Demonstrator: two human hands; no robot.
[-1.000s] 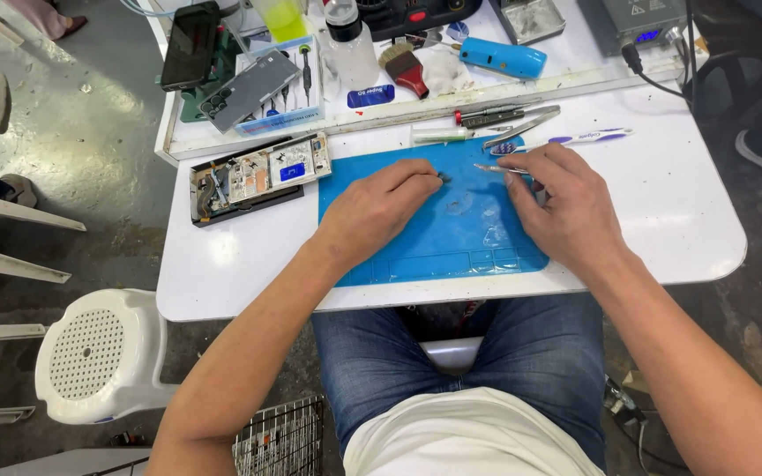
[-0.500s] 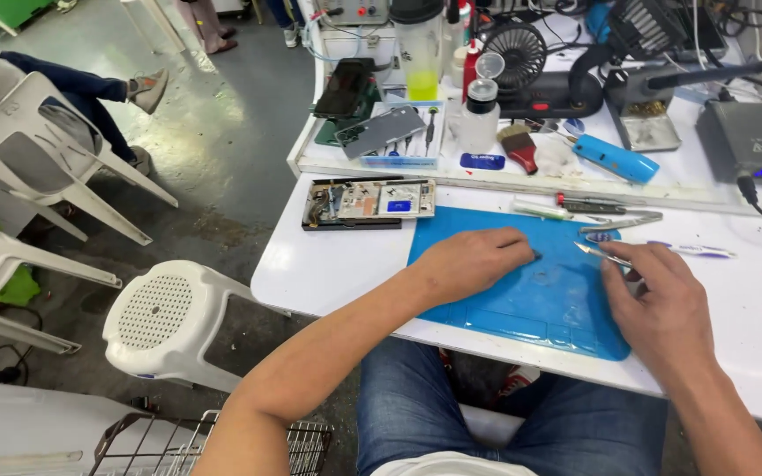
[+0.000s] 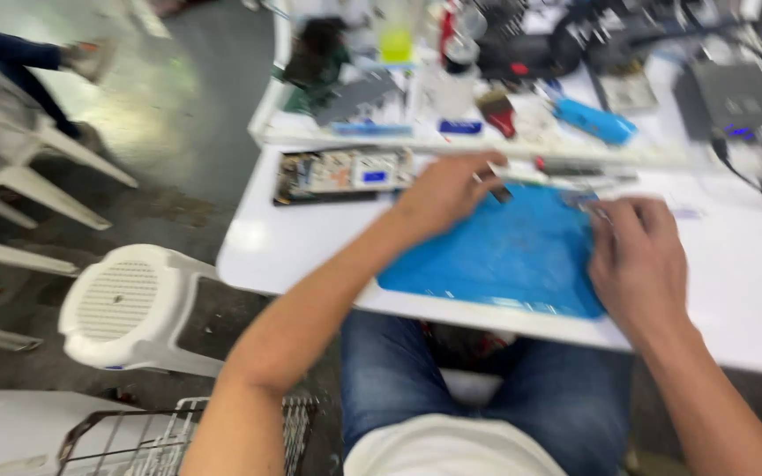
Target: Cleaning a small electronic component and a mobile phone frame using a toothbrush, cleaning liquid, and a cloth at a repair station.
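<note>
The view is blurred by motion. My left hand (image 3: 447, 189) reaches across the far left corner of a blue work mat (image 3: 504, 260), and its fingertips pinch a small dark piece (image 3: 502, 191). My right hand (image 3: 641, 260) rests on the mat's right edge, fingers closed on a thin metal tool like tweezers (image 3: 579, 199) that points left. An opened phone (image 3: 346, 172) with its insides showing lies on the white table (image 3: 734, 300), just left of my left hand.
A cluttered tray at the back holds a blue tool (image 3: 597, 119), a brush (image 3: 497, 110) and a bottle (image 3: 460, 62). A grey device (image 3: 734, 97) stands at the far right. A white stool (image 3: 130, 304), white chairs (image 3: 11, 159) and a wire basket (image 3: 178, 432) are to my left.
My left hand has slid from the mat's middle to its far edge and closed on a small piece. The camera has swung and blurred. My right hand stays at the mat's right side.
</note>
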